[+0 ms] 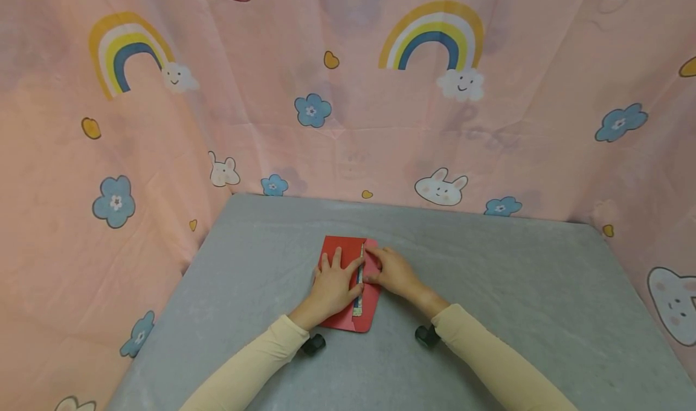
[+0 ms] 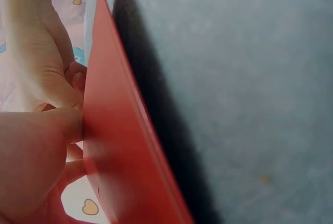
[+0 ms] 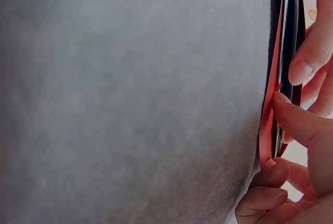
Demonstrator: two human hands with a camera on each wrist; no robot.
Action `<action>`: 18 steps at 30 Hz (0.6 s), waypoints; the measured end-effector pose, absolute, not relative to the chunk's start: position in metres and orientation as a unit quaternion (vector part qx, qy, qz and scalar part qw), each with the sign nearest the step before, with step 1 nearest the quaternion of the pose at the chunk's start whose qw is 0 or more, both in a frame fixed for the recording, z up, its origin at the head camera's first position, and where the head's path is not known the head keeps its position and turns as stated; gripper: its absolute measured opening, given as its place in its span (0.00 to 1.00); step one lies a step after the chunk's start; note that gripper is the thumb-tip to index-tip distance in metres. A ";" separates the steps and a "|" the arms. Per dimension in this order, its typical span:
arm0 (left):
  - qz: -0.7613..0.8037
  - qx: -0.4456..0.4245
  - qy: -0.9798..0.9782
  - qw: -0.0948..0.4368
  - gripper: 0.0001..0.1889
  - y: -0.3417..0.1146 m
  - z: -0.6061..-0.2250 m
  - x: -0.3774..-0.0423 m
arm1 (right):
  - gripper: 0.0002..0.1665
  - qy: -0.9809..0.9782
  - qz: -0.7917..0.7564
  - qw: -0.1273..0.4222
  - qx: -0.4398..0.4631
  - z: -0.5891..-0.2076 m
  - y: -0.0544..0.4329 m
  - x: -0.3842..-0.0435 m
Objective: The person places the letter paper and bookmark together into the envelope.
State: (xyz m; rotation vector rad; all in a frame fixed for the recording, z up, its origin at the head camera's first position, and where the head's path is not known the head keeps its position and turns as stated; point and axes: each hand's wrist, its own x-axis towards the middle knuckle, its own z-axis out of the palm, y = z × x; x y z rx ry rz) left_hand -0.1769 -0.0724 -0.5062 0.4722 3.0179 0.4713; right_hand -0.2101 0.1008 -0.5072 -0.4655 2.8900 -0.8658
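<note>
A red envelope (image 1: 339, 243) lies on the grey table, its lighter red flap (image 1: 367, 311) folded out along the right side. A strip of a patterned, flat paper-like item (image 1: 357, 307) shows at the envelope's opening; the rest of it is hidden inside. My left hand (image 1: 330, 290) rests spread over the envelope's face, thumb near the opening. With thumb and fingers my right hand (image 1: 401, 276) pinches the envelope at the flap side. In the right wrist view, dark contents (image 3: 289, 31) show between the red layers, and the right fingertips touch the red edge (image 3: 266, 135).
The grey tabletop (image 1: 522, 290) spreads around the envelope. Behind and beside it hangs a pink curtain (image 1: 359, 157) printed with rainbows, flowers and rabbits. Small dark devices sit under both wrists, one by the left sleeve (image 1: 250, 362) and one by the right sleeve (image 1: 489, 356).
</note>
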 end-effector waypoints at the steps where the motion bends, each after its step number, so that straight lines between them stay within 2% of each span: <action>1: 0.152 0.153 0.976 0.026 0.31 -0.073 -0.506 -0.177 | 0.42 0.946 -0.283 0.043 -0.153 -0.507 0.101 -0.210; 18: 0.136 0.170 0.975 0.054 0.37 -0.076 -0.502 -0.180 | 0.45 0.953 -0.257 0.038 -0.155 -0.508 0.097 -0.208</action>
